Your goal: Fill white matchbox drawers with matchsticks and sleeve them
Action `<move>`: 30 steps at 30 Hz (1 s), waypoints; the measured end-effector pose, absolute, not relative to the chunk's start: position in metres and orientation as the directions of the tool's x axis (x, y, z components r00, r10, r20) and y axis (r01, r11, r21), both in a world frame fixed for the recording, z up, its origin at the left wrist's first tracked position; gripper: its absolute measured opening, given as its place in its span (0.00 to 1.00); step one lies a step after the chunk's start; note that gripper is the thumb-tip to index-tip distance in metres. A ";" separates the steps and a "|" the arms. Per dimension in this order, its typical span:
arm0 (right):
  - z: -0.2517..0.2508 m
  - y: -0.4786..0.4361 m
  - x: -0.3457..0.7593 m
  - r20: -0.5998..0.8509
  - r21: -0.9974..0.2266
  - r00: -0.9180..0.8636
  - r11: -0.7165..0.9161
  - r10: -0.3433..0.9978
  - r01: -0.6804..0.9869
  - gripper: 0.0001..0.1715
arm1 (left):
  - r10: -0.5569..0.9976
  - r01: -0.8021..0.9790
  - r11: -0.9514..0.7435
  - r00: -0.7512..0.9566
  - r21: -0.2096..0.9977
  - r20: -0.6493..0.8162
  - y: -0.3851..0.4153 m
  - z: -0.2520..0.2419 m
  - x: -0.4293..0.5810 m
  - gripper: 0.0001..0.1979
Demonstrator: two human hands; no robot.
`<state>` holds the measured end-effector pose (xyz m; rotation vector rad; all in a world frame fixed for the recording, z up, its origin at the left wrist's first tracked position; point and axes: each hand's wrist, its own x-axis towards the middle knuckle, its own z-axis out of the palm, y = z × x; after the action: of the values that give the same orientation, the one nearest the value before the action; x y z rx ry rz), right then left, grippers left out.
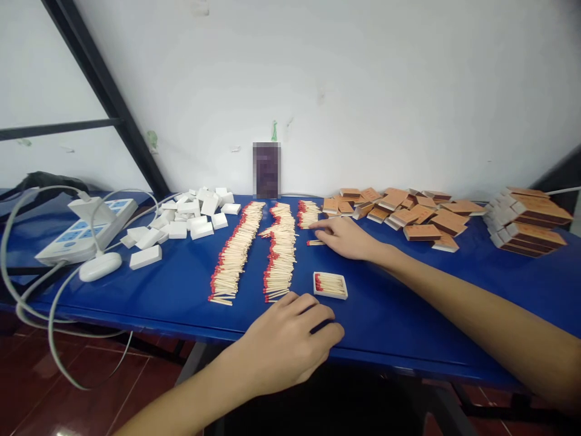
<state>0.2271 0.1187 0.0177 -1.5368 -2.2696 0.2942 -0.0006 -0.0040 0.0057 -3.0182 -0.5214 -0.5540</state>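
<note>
My left hand (295, 339) is at the table's front edge, palm down, its fingers loosely bent and apart with nothing visible in them. Just beyond it lies an open white matchbox tray (330, 295) partly filled with red-headed matches (330, 283). My right hand (347, 237) reaches to the near end of a short row of matches (308, 214), fingers closed together. A few matches (314, 243) stick out to the left from under it; the grip itself is partly hidden. Two longer rows of matches, the left row (236, 254) and the middle row (279, 254), lie to the left.
White empty trays (195, 212) are heaped at the back left. Orange matchbox sleeves (408, 209) are piled at the back right, beside stacked matchboxes (526, 218). A power strip (86, 233) with white cables stands at the left. A blurred dark object (267, 169) leans on the wall.
</note>
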 end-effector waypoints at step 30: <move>0.016 0.121 0.228 0.223 -0.350 -0.330 0.392 0.917 0.851 0.24 | 0.310 0.319 -0.947 0.879 0.039 0.363 -0.003 0.005 0.000 0.08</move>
<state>0.2278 0.1206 0.0155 -1.5273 -2.2739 0.2388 -0.0005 -0.0035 0.0050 -3.0235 -0.5062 -0.5779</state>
